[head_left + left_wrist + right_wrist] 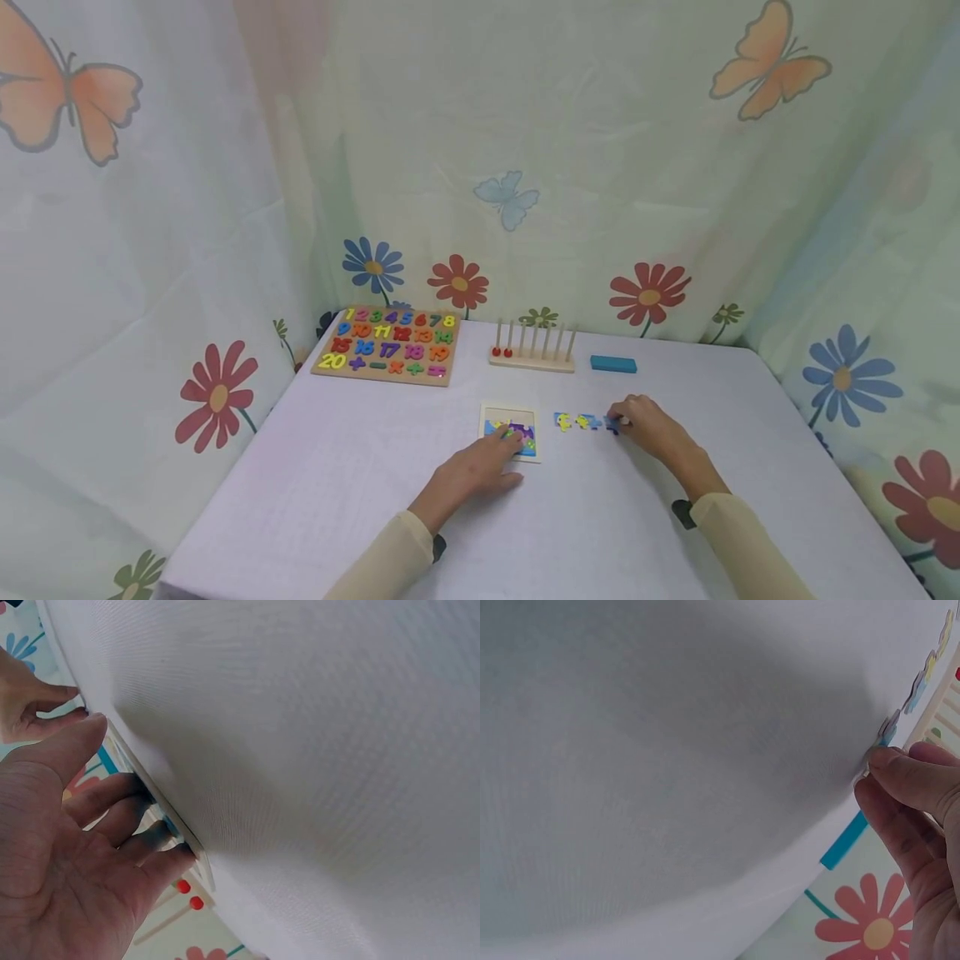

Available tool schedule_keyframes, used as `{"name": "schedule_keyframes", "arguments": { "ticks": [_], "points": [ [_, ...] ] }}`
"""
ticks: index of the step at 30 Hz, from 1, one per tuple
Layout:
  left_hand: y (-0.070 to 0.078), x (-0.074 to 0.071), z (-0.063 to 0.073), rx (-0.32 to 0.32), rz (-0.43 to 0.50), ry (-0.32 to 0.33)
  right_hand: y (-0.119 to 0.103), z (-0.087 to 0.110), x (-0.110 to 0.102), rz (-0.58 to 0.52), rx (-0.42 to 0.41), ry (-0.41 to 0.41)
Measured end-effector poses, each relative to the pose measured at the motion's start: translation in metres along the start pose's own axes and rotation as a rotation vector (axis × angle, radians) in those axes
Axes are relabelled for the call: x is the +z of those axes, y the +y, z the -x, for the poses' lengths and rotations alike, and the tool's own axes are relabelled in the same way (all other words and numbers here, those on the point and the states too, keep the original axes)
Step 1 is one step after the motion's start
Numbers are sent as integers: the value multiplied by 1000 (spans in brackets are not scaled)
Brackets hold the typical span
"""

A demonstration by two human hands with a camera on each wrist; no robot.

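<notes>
My left hand [480, 467] rests its fingertips on a small framed jigsaw puzzle [508, 412], whose lower part holds purple, blue and green pieces. In the left wrist view its fingers [124, 817] reach over the wooden frame, with the thumb apart. My right hand [654, 427] pinches a blue and dark jigsaw piece [611, 423] between thumb and fingertips, close over the table. Two more jigsaw pieces, one yellow and blue [562, 422] and one beside it [588, 422], lie in a row between the frame and my right hand. Fingers partly hide the pinched piece.
A number board [390, 346] with colourful numerals lies at the back left. Behind the puzzle stands a wooden peg rack [532, 360] with two red beads [502, 352]. A blue block [613, 364] lies to its right. Flowered curtains surround the white-covered table [570, 533].
</notes>
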State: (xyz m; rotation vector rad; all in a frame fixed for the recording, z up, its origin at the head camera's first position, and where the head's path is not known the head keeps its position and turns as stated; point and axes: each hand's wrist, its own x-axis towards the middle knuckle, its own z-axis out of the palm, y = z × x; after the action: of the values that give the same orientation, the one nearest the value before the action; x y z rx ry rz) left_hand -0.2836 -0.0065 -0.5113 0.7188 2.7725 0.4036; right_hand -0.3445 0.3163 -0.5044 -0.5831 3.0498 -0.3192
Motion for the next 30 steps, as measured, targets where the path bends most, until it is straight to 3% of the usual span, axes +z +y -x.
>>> {"name": "schedule_keyframes", "arguments": {
  "ticks": [17,30],
  "points": [
    [3,-6,1,-17,-2,-26,0,2,2,-25,-18,45],
    [5,-6,0,-42,30,-28,-1,1,0,-57,19,22]
  ]
}}
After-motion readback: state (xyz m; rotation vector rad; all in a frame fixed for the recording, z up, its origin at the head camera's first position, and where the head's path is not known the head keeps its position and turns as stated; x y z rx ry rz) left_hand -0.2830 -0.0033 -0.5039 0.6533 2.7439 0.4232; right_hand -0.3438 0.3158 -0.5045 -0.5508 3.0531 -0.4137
